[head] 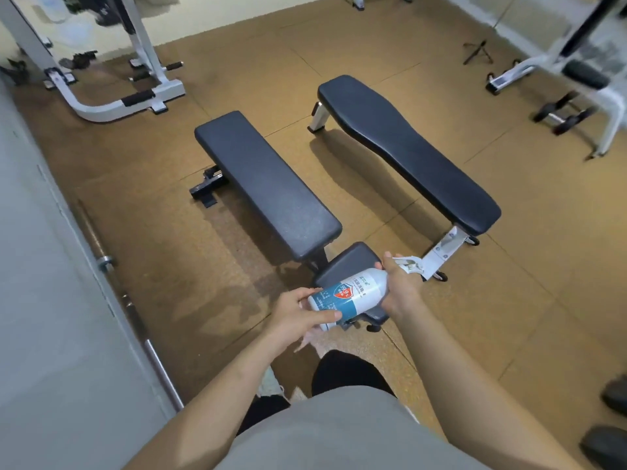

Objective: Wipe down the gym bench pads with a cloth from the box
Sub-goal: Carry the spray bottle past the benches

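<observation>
A white and blue spray bottle (353, 293) lies tilted between my hands, above the small seat pad (346, 262) of the near bench. My left hand (302, 313) cups the bottle's base with thumb and fingers around it. My right hand (400, 286) grips the bottle's neck by the white trigger head (409, 262). The near bench's long black pad (261, 181) runs away from me. A second black bench pad (403, 147) on white legs lies to the right. No cloth or box is in view.
A white machine frame (101, 79) stands at the back left. A barbell (135, 317) lies along the grey wall on the left. Dumbbells (563, 113) and another white frame (604, 79) are at the right. Dark weights (610, 422) sit at the bottom right. Brown rubber floor lies around the benches.
</observation>
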Motion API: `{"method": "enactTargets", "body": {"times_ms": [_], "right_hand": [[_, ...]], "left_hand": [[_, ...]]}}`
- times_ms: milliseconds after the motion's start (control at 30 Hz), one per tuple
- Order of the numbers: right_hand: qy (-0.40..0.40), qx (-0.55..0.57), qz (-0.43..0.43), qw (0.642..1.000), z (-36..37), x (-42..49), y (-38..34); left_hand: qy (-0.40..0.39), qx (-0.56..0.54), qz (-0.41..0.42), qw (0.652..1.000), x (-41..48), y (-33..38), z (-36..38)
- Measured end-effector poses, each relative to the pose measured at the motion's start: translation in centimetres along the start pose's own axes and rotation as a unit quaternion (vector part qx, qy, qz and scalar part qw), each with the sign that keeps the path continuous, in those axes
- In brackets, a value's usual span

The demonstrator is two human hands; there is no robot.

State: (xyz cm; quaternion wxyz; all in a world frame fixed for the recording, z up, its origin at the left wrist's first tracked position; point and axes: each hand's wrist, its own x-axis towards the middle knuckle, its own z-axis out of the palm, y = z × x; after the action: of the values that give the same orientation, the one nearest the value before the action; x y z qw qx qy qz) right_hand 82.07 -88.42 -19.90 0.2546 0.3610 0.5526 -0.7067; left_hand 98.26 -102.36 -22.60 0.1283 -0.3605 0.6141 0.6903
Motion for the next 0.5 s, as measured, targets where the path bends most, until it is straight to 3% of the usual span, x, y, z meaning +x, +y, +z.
{"method": "enactTargets", "body": {"times_ms": [233,500], "right_hand": [[0.034,0.037,0.015,0.999,1.0,1.0,1.5],[0.005,0.102,0.013,0.995,6.8,3.3,1.2]], "left_hand": [[-0.009,0.054,0.003,0.999,1.7,1.0,-2.4],[0.016,0.049,-0.016,0.999,5.5,3.7,-6.5]]}}
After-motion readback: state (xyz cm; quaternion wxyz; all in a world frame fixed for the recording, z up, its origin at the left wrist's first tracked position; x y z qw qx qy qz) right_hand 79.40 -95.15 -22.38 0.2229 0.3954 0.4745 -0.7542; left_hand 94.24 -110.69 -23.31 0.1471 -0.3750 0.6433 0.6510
